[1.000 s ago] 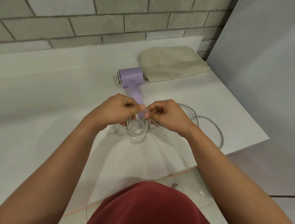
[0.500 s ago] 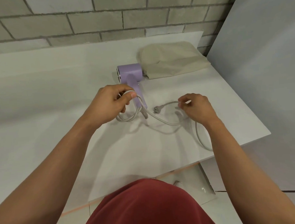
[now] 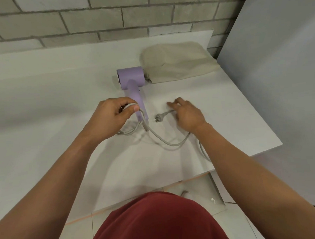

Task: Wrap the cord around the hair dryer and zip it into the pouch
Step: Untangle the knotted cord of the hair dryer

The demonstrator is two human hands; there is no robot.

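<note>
A lilac hair dryer [image 3: 131, 79] lies on the white table [image 3: 61, 91], its handle pointing toward me. Behind it to the right lies the beige fabric pouch [image 3: 179, 64], flat. My left hand [image 3: 113, 116] grips a few loops of the grey cord [image 3: 165, 140] just left of the handle's end. From there the cord sags across the table and runs under my right hand [image 3: 187, 114]. That hand lies over the cord with fingers stretched out, and the plug [image 3: 157, 117] rests on the table just left of it. Whether the thumb pinches the cord is hidden.
A grey brick wall runs along the back of the table. A grey panel [image 3: 277, 78] stands close on the right. A length of cord hangs past the table's front right edge [image 3: 205, 153]. The tiled floor shows below.
My hands drew apart: the left kept the coiled loops by the handle, the right moved right along the cord. The plug now lies on the table and the right fingers have straightened.
</note>
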